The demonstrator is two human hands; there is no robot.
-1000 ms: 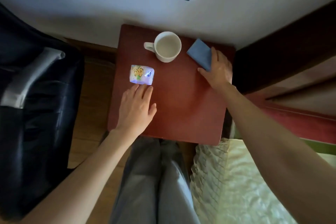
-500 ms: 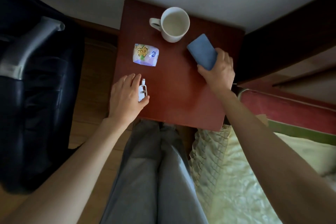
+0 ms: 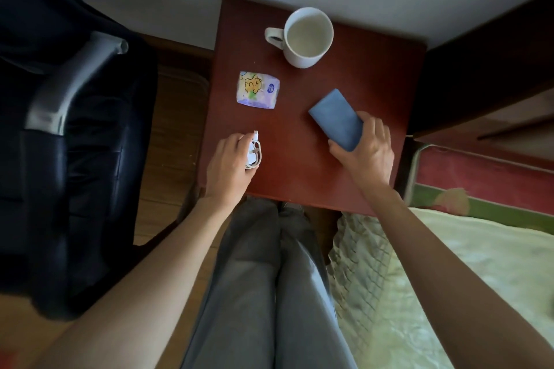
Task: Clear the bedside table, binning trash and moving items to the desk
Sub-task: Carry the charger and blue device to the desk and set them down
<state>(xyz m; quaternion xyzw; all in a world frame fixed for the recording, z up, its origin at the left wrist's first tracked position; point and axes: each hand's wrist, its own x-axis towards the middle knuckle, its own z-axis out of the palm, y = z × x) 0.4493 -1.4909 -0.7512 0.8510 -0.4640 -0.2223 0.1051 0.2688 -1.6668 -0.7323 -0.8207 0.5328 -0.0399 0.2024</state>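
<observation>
On the red-brown bedside table (image 3: 368,75) stand a white mug (image 3: 307,37) at the back and a small colourful tissue packet (image 3: 258,89) left of centre. My left hand (image 3: 229,165) is closed around a coiled white cable (image 3: 254,152) near the table's front left. My right hand (image 3: 367,148) grips a blue rectangular power bank (image 3: 335,118) at its near end, over the right half of the table; whether it rests on the surface or is lifted I cannot tell.
A black office chair (image 3: 66,129) with a grey armrest (image 3: 72,84) stands to the left on the wooden floor. A bed with a pale quilted cover (image 3: 434,293) lies at the right front. A dark wooden headboard (image 3: 491,48) borders the table's right side. My legs are below the table's front edge.
My left hand picked up the white cable and drew back from the tissue packet. My right hand took hold of the blue power bank and pulled it from the back right toward the front.
</observation>
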